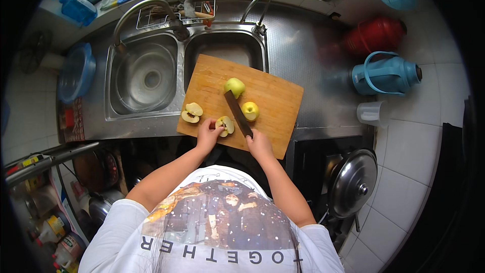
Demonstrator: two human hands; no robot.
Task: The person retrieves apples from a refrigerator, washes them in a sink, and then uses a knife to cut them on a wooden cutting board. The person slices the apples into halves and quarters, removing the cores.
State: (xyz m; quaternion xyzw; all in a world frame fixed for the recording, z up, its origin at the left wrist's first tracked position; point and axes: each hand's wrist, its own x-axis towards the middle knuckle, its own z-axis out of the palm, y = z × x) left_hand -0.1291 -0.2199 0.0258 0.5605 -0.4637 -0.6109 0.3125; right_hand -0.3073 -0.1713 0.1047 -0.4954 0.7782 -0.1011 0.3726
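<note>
- Head view: the left hand (208, 132) has its fingers closed on a cut apple (226, 125) at the near edge of the cutting board, with the apple's pale inside and darker core facing up.
- The right hand (259, 145) is clamped round the handle of a dark knife (236, 108), just right of that cut apple; the blade slants forward and to the left over the board.
- Beyond the blade's far end lies a green apple (234, 86) (the blade overlaps its lower edge in this view, so contact cannot be told).
- Just right of the blade sits a yellowish apple (250, 110).
- Near the board's left edge, apart from the others, lie apple pieces (192, 112), cut faces showing.
- All of this rests on the wooden cutting board (278, 101), which lies at a slant, partly over the right basin (222, 40) of the sink.
- Left of the board is the left basin (144, 81), with a curved faucet (178, 29) behind it.
- Farther right on the metal counter (295, 40) stand a translucent cup (371, 115), a teal thermos (381, 76) and a red thermos (375, 36).
- At the counter's left end leans a blue tub (76, 73); near the person's right side is a lidded pan (358, 177).
</note>
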